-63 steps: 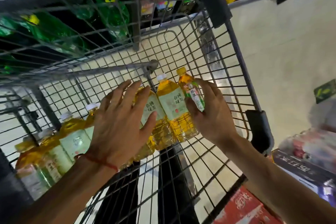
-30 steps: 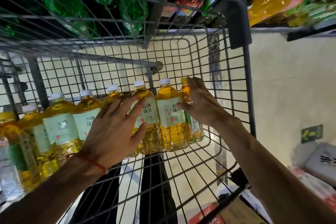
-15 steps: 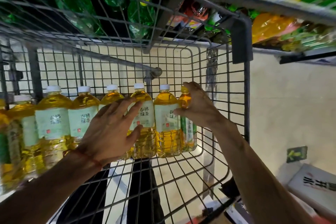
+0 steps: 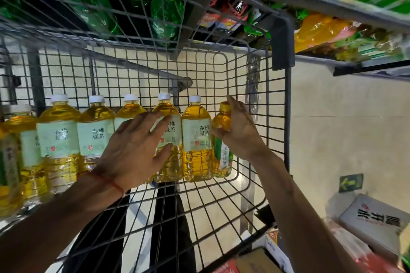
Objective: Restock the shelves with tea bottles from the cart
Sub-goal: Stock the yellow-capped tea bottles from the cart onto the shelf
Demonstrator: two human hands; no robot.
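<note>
A row of tea bottles with white caps stands in the wire cart. The left hand lies flat on the middle bottles. Its fingers are straight and spread wide, pressing on the labels, and they do not wrap around anything. A red string sits on that wrist. The arm reaches in from below. At the right end of the row, the right hand curls its fingers around a small bottle with a yellow cap, holding it near the top. A white box lies on the floor to the right.
</note>
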